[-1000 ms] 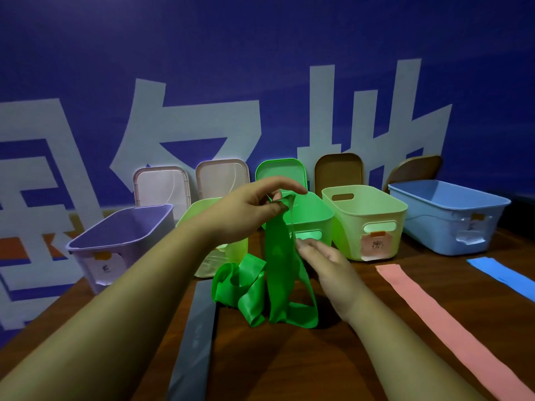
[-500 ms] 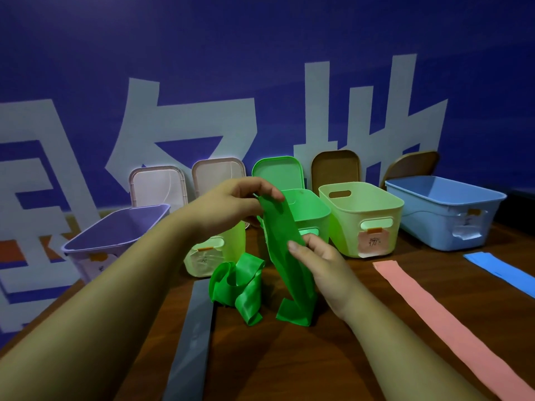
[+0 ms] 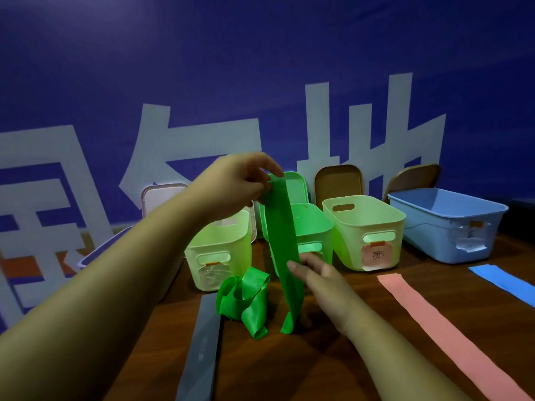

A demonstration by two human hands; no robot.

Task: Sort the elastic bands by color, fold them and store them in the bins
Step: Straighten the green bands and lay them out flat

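Green band (image 3: pixel 282 241): hangs upright above table (image 3: pixel 275 371). Left hand (image 3: pixel 237 183): fingertips pinch its top. Right hand (image 3: pixel 321 282): straight fingers touch its lower part.

Five bins (image 3: pixel 367 227) on the far side, five lids (image 3: pixel 338 183) behind. Four bands: green band (image 3: pixel 282 227), grey band (image 3: pixel 202 342), pink band (image 3: pixel 434 314), blue band (image 3: pixel 498 279). Two hands: left hand (image 3: pixel 231 183), right hand (image 3: pixel 321 274).

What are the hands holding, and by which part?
The left hand pinches the green band by its top end. The right hand touches its middle; a pinch there cannot be told.
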